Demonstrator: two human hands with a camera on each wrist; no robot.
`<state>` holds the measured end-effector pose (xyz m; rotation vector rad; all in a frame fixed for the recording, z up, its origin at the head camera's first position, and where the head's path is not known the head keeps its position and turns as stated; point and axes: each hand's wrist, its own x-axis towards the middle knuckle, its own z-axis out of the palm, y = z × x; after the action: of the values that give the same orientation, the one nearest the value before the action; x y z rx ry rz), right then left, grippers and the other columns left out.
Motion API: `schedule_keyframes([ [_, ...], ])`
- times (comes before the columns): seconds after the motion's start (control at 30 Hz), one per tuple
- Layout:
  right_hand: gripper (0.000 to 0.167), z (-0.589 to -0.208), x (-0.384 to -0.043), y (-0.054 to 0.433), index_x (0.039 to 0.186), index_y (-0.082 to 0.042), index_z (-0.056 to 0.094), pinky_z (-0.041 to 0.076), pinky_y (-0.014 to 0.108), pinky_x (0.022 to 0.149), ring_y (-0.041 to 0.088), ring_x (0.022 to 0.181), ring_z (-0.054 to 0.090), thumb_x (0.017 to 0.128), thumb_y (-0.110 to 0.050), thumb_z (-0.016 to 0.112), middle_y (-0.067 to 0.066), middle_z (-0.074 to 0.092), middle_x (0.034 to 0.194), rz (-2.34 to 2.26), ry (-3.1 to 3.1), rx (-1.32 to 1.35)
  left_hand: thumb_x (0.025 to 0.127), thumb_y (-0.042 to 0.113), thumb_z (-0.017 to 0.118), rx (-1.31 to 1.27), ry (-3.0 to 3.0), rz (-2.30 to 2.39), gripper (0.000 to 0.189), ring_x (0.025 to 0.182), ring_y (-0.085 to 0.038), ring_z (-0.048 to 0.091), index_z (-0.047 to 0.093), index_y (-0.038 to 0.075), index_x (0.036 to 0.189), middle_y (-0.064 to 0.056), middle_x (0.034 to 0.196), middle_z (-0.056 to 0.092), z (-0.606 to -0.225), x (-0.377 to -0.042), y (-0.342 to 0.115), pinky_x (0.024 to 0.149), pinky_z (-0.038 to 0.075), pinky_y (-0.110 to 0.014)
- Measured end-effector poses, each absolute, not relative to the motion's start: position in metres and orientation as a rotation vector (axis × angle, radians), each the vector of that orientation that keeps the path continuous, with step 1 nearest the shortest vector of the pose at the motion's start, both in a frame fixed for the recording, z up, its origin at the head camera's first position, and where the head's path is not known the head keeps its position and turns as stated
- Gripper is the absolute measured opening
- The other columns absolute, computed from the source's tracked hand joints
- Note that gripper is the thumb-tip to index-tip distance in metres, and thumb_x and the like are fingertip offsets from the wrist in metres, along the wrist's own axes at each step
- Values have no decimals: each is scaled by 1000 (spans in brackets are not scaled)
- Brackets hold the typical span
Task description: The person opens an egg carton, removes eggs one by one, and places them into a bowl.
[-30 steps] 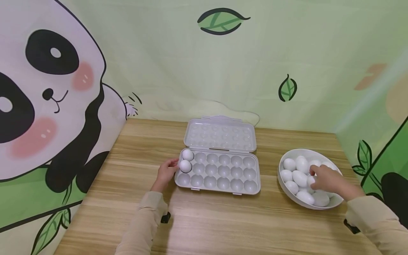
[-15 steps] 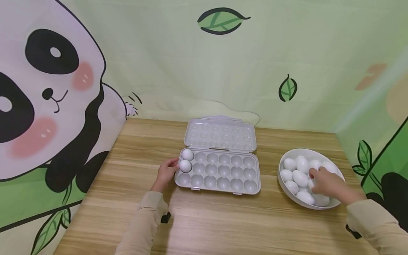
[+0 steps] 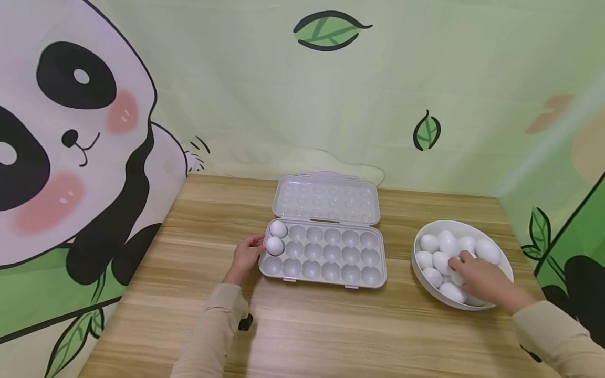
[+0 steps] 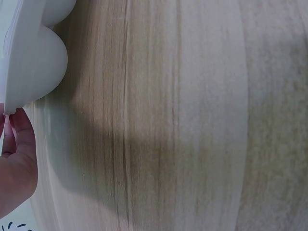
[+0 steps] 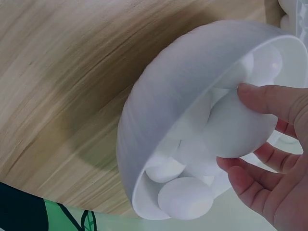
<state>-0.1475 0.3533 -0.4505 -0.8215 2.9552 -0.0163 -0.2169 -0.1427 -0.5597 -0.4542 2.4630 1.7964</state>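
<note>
A pale grey plastic egg carton [image 3: 326,252] lies with its lid folded back. Two white eggs [image 3: 274,245] sit in its leftmost column, in the back and middle cups. My left hand [image 3: 247,257] pinches the carton's left edge; in the left wrist view the fingertips [image 4: 21,120] meet the rim from below. On the right, a white bowl [image 3: 422,280] holds several white eggs [image 3: 429,243]. Inside it my right hand [image 3: 487,278] grips one egg [image 5: 238,126], thumb on one side and fingers on the other. The egg's far side is hidden by the hand in the head view.
Both carton and bowl stand on a wood-grain table [image 3: 321,331], a strip of bare wood between them. A printed cloth backdrop [image 3: 264,94] with a panda and leaves rises behind and at both sides. The carton's lid [image 3: 327,199] lies near the backdrop.
My right hand has shifted slightly left and toward the front inside the bowl, its fingers changing place among the eggs. My left hand and the carton have stayed put.
</note>
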Motion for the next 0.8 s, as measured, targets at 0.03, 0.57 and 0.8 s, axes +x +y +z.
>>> schedule_keyframes([
  [0.03, 36, -451, -147, 353, 90, -6, 52, 29, 23, 44, 12, 48, 35, 60, -4, 72, 6, 42, 75, -7, 2959, -835, 81, 0, 54, -452, 2463, 1797, 35, 98, -24, 50, 55, -1, 116, -19, 104, 56, -560, -217, -143, 73, 39, -19],
  [0.57, 33, -462, -148, 357, 87, -8, 50, 29, 26, 44, 17, 51, 38, 61, -3, 70, 7, 43, 75, 189, 3024, -977, 81, 0, 54, -457, 2461, 1805, 35, 98, -24, 50, 55, 0, 116, -19, 103, 56, -559, -217, -142, 71, 38, -17],
  [0.8, 34, -466, -147, 358, 86, -9, 47, 28, 27, 43, 18, 50, 36, 60, -3, 70, 7, 43, 74, 274, 3059, -1059, 81, -1, 53, -456, 2456, 1804, 36, 99, -25, 50, 55, -1, 116, -20, 104, 55, -558, -217, -143, 73, 39, -19],
])
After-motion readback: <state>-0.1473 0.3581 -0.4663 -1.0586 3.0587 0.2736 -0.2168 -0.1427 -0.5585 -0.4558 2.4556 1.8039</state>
